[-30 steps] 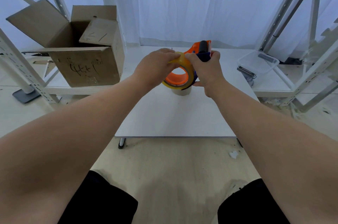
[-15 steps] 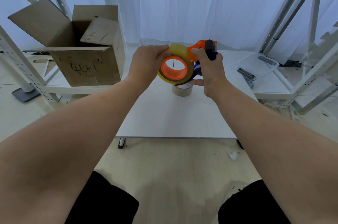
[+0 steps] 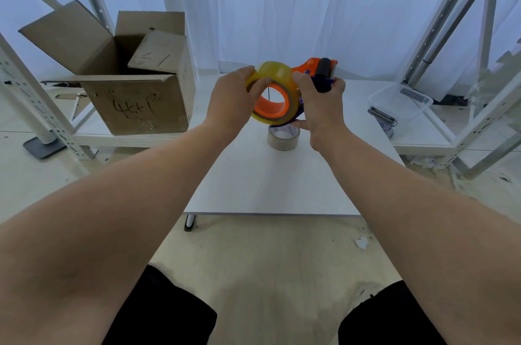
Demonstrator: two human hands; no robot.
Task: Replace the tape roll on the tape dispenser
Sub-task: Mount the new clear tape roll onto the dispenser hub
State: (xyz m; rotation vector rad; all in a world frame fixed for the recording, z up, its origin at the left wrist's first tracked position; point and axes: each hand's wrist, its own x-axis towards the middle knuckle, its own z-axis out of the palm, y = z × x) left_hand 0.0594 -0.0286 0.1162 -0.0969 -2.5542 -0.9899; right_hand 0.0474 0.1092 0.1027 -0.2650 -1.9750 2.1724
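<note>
I hold an orange and dark blue tape dispenser [image 3: 317, 69] in the air above the white table [image 3: 270, 181]. A yellowish clear tape roll [image 3: 277, 74] sits around the dispenser's orange hub [image 3: 275, 109]. My left hand [image 3: 232, 99] grips the roll's left side, thumb across its front face. My right hand [image 3: 321, 103] grips the dispenser's blue handle, thumb pressed on the roll's right edge. A nearly spent roll with a brown cardboard core [image 3: 283, 137] stands on the table directly below, partly hidden by my right hand.
An open cardboard box [image 3: 135, 85] stands on the low shelf at the left. A clear plastic tray [image 3: 400, 100] and a dark metal tool [image 3: 382, 116] lie at the right. White shelf uprights [image 3: 439, 26] frame both sides; a curtain hangs behind.
Both hands have lifted the dispenser and roll higher and tilted them, so the roll's open face with the orange hub now turns toward me. The spent roll below has come into fuller view.
</note>
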